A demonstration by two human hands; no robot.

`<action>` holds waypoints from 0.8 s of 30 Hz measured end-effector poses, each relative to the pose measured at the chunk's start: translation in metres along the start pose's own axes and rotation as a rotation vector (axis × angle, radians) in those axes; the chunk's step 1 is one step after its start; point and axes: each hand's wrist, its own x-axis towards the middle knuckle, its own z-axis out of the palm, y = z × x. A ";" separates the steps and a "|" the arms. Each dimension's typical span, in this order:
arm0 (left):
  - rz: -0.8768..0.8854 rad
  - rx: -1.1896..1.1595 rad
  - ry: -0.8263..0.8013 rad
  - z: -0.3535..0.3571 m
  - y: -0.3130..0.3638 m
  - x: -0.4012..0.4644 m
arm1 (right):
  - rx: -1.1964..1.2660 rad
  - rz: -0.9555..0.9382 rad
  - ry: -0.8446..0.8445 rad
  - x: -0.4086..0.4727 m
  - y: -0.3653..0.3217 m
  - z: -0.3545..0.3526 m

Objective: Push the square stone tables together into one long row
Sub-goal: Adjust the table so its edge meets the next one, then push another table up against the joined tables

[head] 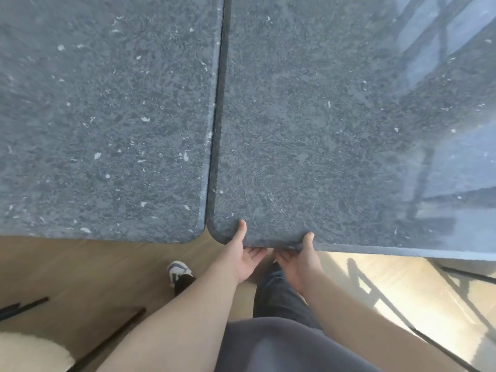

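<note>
Two dark grey speckled stone tables fill the upper view. The left stone table (102,116) and the right stone table (322,116) stand side by side, with only a thin dark seam between their edges. My left hand (245,255) grips the near edge of the right table close to its rounded front-left corner, thumb on top and fingers curled underneath. My right hand (300,260) grips the same edge just to the right, thumb on top, fingers under the slab.
Wooden floor (80,267) lies below the tables. My shoe (178,272) stands on it near the seam. Black chair legs (112,336) and a cream cushion (29,353) sit at bottom left. More black metal legs (461,291) are at the right.
</note>
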 end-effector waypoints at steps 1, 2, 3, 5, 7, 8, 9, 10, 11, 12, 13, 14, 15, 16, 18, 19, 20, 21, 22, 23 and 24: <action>0.008 -0.024 0.008 0.003 -0.001 -0.002 | -0.040 0.035 -0.011 -0.002 -0.005 -0.001; 0.013 -0.057 0.015 0.004 -0.001 -0.003 | -0.058 0.072 -0.025 -0.005 -0.010 -0.002; 0.024 -0.095 0.026 0.005 -0.001 -0.005 | -0.064 0.105 -0.024 -0.009 -0.013 -0.002; 0.050 -0.138 0.057 0.008 0.000 -0.011 | -0.018 0.156 0.003 -0.013 -0.022 0.003; 0.085 -0.143 0.075 0.009 -0.001 -0.021 | 0.009 0.200 0.042 -0.021 -0.032 0.014; 0.099 -0.132 0.084 0.010 0.000 -0.030 | -0.008 0.208 0.064 -0.026 -0.036 0.021; 0.106 -0.114 0.092 0.010 0.002 -0.040 | -0.049 0.207 0.080 -0.032 -0.040 0.029; 0.114 -0.092 0.091 0.009 0.006 -0.050 | -0.099 0.208 0.096 -0.038 -0.044 0.036; 0.121 -0.070 0.090 0.007 0.011 -0.058 | -0.134 0.207 0.112 -0.044 -0.047 0.042; 0.129 -0.053 0.093 0.003 0.016 -0.065 | -0.151 0.198 0.131 -0.050 -0.048 0.047; 0.147 -0.038 0.091 -0.001 0.021 -0.072 | -0.167 0.184 0.138 -0.058 -0.048 0.051; 0.177 -0.026 0.074 -0.005 0.025 -0.079 | -0.180 0.171 0.130 -0.068 -0.046 0.055; 0.210 -0.014 0.054 -0.010 0.029 -0.087 | -0.192 0.166 0.105 -0.078 -0.044 0.056; 0.246 -0.005 0.031 -0.016 0.033 -0.095 | -0.199 0.160 0.057 -0.086 -0.042 0.056; 0.302 -0.018 -0.004 -0.025 0.041 -0.115 | -0.245 0.119 -0.064 -0.108 -0.038 0.057; 0.330 -0.011 -0.024 -0.030 0.045 -0.126 | -0.277 0.083 -0.120 -0.120 -0.037 0.059; 0.362 0.009 -0.046 -0.035 0.048 -0.138 | -0.307 0.041 -0.169 -0.131 -0.037 0.062; 0.403 0.040 -0.061 -0.040 0.052 -0.151 | -0.316 0.005 -0.225 -0.146 -0.038 0.065; 0.460 0.077 -0.067 -0.046 0.055 -0.165 | -0.327 -0.035 -0.269 -0.162 -0.038 0.068; 0.534 0.122 -0.066 -0.051 0.058 -0.179 | -0.343 -0.083 -0.318 -0.180 -0.037 0.072; 0.624 0.168 -0.063 -0.056 0.062 -0.195 | -0.374 -0.148 -0.364 -0.199 -0.036 0.078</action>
